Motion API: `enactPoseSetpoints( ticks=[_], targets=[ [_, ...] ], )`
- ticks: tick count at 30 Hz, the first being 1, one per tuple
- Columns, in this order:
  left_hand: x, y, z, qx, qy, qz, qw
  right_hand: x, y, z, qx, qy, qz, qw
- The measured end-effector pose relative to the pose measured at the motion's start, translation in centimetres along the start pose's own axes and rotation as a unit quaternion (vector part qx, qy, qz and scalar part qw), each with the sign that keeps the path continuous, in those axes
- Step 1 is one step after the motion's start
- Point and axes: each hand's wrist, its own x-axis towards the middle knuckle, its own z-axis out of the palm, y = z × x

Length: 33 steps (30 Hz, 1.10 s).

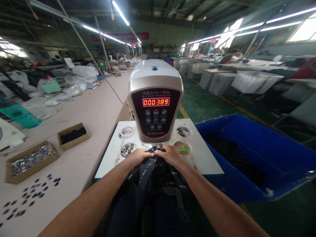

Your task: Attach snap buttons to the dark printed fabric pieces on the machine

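Observation:
Both my hands grip a dark garment (146, 171) with small white lettering, its upper edge held at the foot of a button attaching machine (156, 82). My left hand (139, 156) is closed on the cloth, thumb pointing inward. Close beside it, my right hand (170, 154) is closed on the same edge, its thumb near the left one. The rest of the garment hangs down over my lap. Red digits reading 000389 glow on the machine's panel. The working point under the head is mostly hidden.
Round wells in the white machine table (207, 164) hold metal parts and brass-coloured pieces (181, 148). On the left bench (98, 112) are a carton of metal buttons (32, 161), a carton of black pieces (72, 135) and loose buttons (32, 194). A blue bin (247, 131) stands right.

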Motion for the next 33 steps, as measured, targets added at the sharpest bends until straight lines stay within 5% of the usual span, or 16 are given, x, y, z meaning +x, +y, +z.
enactPoseSetpoints(
  ticks=[7, 15, 33],
  targets=[
    [-0.6, -0.3, 0.2, 0.091, 0.047, 0.043, 0.994, -0.4, 0.1, 0.7, -0.019, 0.053, -0.005, 0.998],
    [-1.2, -0.9, 0.7, 0.24, 0.189, 0.135, 0.943, -0.6, 0.1, 1.3, -0.093, 0.076, -0.012, 0.993],
    [-0.6, -1.6, 0.4, 0.301, 0.171, 0.141, 0.928, -0.3, 1.2, 1.6, -0.183, 0.091, -0.022, 0.979]
  ],
)
